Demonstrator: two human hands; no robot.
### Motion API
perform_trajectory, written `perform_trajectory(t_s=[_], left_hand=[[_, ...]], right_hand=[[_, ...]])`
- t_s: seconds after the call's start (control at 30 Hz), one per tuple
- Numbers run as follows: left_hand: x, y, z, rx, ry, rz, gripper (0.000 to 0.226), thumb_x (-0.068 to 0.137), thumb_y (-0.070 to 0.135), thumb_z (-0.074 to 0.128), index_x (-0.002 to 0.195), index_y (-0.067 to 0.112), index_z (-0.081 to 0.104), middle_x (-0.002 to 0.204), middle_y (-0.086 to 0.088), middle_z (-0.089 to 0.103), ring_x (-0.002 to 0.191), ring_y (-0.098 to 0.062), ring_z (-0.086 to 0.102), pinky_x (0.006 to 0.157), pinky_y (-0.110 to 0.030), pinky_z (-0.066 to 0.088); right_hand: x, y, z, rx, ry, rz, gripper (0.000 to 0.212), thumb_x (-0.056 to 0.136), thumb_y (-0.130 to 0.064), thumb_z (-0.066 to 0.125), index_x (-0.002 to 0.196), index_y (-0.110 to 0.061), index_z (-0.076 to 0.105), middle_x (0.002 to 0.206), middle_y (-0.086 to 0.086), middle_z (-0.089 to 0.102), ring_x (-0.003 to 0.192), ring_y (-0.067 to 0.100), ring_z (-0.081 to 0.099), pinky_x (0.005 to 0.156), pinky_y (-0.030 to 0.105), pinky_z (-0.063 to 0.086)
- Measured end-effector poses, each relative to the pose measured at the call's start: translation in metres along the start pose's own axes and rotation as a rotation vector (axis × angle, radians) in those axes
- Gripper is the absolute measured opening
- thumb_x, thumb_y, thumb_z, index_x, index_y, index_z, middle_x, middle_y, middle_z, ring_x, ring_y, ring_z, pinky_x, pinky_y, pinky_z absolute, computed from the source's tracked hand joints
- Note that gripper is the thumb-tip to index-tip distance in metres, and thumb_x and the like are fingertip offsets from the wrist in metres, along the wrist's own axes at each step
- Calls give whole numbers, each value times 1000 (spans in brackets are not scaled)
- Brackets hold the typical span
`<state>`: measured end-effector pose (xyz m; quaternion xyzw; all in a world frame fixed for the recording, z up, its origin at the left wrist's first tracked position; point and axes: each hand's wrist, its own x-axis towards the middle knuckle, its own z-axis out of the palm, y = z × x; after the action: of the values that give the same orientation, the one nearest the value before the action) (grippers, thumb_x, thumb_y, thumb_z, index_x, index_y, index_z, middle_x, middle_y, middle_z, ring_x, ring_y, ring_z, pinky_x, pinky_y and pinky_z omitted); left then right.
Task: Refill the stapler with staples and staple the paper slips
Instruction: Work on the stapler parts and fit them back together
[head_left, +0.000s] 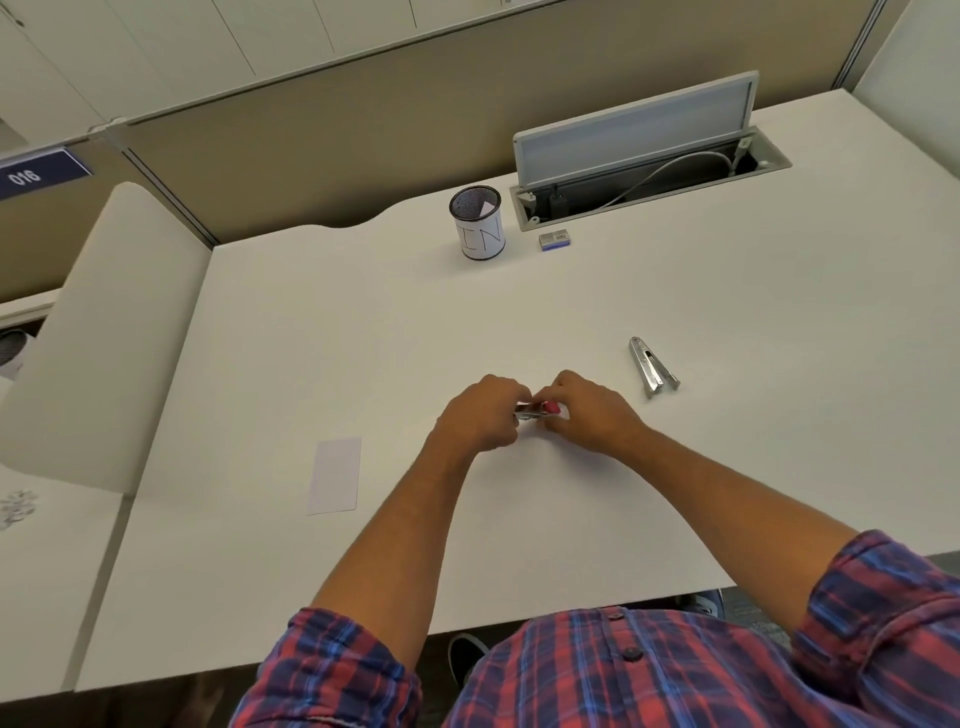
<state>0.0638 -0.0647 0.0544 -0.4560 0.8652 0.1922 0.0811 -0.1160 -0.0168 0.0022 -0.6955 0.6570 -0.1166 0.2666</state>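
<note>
A small stapler (537, 410) with a red top and metal body sits between my two hands at the middle of the white desk (519, 312). My left hand (480, 415) grips its left end and my right hand (587, 413) grips its right end; most of it is hidden by my fingers. A white paper slip (335, 475) lies flat to the left of my hands. A small box of staples (554, 240) rests at the back of the desk. A silver metal tool (652, 366) shaped like a staple remover lies to the right.
A mesh cup (477, 221) labelled "IN" stands at the back beside the staple box. Behind it an open cable hatch (649, 166) with a raised lid is set into the desk. A padded divider (104, 338) borders the desk's left side.
</note>
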Motion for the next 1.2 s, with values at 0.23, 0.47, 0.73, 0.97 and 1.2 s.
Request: perform_trajectory(t_s=[0.23, 0.47, 0.73, 0.97, 1.2], left_hand=[[-1, -6, 6, -21, 131, -27, 13, 90, 13, 62, 101, 17, 69, 99, -1, 58, 90, -23, 58, 71, -39, 52], [-4, -15, 8, -374, 169, -94, 7, 88, 20, 68, 92, 15, 71, 79, 3, 63, 74, -17, 56, 63, -30, 43], [-13, -31, 8, -1112, 69, -202, 22, 86, 16, 74, 106, 11, 69, 83, -3, 72, 49, -9, 40, 40, -16, 26], [-13, -31, 13, -1149, -3, -263, 24, 79, 18, 75, 101, 8, 68, 70, -6, 53, 48, -13, 35, 47, -20, 23], [-13, -18, 6, -1333, -173, -266, 39, 78, 2, 61, 115, -3, 69, 77, -6, 57, 54, -15, 36, 49, -25, 28]], right_hand=[[1, 7, -5, -74, 142, -18, 19, 95, -36, 65, 112, -34, 73, 103, -9, 61, 91, 19, 62, 69, 31, 41], [4, 10, -3, 151, 148, 9, 16, 88, -47, 72, 101, -40, 77, 92, -19, 65, 80, 2, 57, 67, 29, 37], [8, -3, -11, 728, 246, -15, 6, 89, -28, 76, 89, -31, 82, 85, -7, 74, 67, 7, 55, 69, 26, 45], [9, -5, -20, 818, 210, -26, 5, 88, -31, 76, 88, -28, 80, 81, 3, 75, 64, 10, 62, 66, 27, 54], [10, -19, -14, 1004, 444, 159, 34, 83, -39, 80, 104, -21, 61, 80, 4, 73, 65, 20, 73, 59, 32, 57]])
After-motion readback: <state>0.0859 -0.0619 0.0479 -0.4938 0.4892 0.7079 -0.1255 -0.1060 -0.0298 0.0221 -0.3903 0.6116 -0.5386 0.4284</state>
